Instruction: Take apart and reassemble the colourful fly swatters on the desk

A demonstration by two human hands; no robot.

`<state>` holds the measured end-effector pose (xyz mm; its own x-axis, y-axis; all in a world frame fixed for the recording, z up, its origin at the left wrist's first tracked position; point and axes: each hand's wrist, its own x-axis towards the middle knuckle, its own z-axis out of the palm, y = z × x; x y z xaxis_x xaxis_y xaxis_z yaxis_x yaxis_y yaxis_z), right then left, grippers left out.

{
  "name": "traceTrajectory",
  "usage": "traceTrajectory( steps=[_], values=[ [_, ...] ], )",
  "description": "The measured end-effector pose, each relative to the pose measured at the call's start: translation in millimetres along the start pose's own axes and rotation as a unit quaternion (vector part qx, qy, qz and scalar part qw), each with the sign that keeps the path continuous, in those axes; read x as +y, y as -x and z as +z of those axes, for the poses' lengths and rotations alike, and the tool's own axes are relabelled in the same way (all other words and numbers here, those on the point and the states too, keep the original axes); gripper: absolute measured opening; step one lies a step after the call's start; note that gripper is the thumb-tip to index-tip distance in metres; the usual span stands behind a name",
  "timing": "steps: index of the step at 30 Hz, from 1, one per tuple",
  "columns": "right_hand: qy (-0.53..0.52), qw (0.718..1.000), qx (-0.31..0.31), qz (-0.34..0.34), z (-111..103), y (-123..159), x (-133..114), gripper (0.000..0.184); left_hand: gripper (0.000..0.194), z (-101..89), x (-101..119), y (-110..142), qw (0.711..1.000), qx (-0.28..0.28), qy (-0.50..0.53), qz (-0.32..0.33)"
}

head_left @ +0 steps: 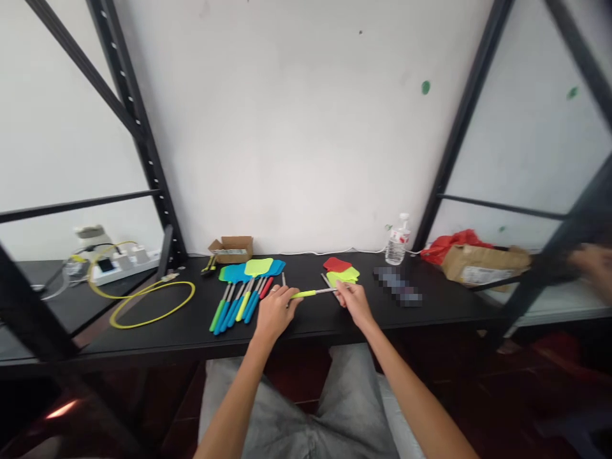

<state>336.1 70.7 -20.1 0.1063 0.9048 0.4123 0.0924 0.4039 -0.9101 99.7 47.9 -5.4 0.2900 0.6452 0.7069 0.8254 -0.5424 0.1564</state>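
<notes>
My left hand (275,310) rests on the black table (191,322) with its fingers closed round the yellow-green handle of a telescopic fly swatter (308,293). My right hand (352,301) pinches the metal rod end of the same swatter, just below a stack of yellow-green and red swatter heads (340,270). To the left of my left hand lies a row of several assembled swatters (243,287) with blue, green, yellow and red handles.
A small open cardboard box (233,248) and a water bottle (398,242) stand by the wall. A yellow cable loop (148,303) and a power strip (122,261) lie at left. A brown parcel (482,262) and another person's hand (590,261) are at right. Black shelf posts frame the table.
</notes>
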Motion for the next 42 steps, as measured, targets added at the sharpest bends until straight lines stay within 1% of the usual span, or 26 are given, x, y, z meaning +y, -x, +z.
traceTrajectory(
  steps=[2, 4, 6, 8, 9, 11, 13, 15, 16, 18, 22, 28, 31, 33, 36, 39, 42],
  values=[
    [0.007, 1.000, -0.023, 0.004, -3, -4, -3, 0.049, 0.029, 2.1, -2, 0, 1.000, 0.006, -0.004, -0.006],
    [0.028, 0.999, -0.017, 0.017, -12, -11, -5, 0.048, 0.030, 4.4, -4, 0, 1.000, 0.010, -0.008, -0.012],
    [0.080, 0.996, 0.022, 0.022, -24, -23, -6, 0.050, 0.030, 5.5, -5, 0, 1.000, 0.010, -0.009, -0.024],
    [0.167, 0.984, 0.059, 0.013, -40, -39, -6, 0.050, 0.031, 5.7, -5, 0, 0.999, 0.004, -0.011, -0.037],
    [0.219, 0.974, 0.063, 0.012, -47, -49, -5, 0.049, 0.031, 5.6, -4, 0, 0.999, -0.001, -0.012, -0.042],
    [0.327, 0.944, 0.039, 0.022, -59, -67, -2, 0.049, 0.032, 5.1, -4, 0, 0.999, -0.010, -0.016, -0.051],
    [0.419, 0.907, -0.006, 0.050, -65, -83, 1, 0.062, 0.033, 4.6, -3, 0, 0.998, -0.016, -0.019, -0.059],
    [0.486, 0.868, -0.045, 0.087, -65, -94, 3, 0.083, 0.034, 4.2, -3, 0, 0.998, -0.015, -0.019, -0.062],
    [0.510, 0.851, -0.060, 0.104, -63, -97, 4, 0.092, 0.034, 4.2, -3, 0, 0.998, -0.013, -0.017, -0.062],
    [0.543, 0.825, -0.083, 0.130, -57, -102, 5, 0.104, 0.034, 4.5, -3, 0, 0.998, -0.010, -0.011, -0.058],
    [0.569, 0.800, -0.108, 0.156, -47, -108, 6, 0.114, 0.033, 6.1, -4, 0, 0.998, -0.007, -0.001, -0.057],
    [0.601, 0.778, -0.118, 0.139, -45, -112, 5, 0.104, 0.033, 6.1, -3, 0, 0.998, -0.006, -0.004, -0.054],
    [0.623, 0.760, -0.126, 0.133, -46, -113, 0, 0.099, 0.034, 6.2, -3, 0, 0.998, -0.007, -0.007, -0.058],
    [0.638, 0.748, -0.131, 0.128, -47, -113, -6, 0.089, 0.034, 6.6, -3, 0, 0.998, -0.007, -0.007, -0.060],
    [0.651, 0.734, -0.147, 0.124, -47, -113, -17, 0.066, 0.033, 7.2, -4, 0, 0.998, -0.008, -0.004, -0.060],
    [0.657, 0.728, -0.163, 0.111, -49, -114, -27, 0.048, 0.033, 6.8, -4, 0, 0.998, -0.009, -0.001, -0.060],
    [0.667, 0.723, -0.163, 0.080, -50, -113, -34, 0.034, 0.034, 5.9, -3, 0, 0.998, -0.012, 0.000, -0.061]
  ],
)
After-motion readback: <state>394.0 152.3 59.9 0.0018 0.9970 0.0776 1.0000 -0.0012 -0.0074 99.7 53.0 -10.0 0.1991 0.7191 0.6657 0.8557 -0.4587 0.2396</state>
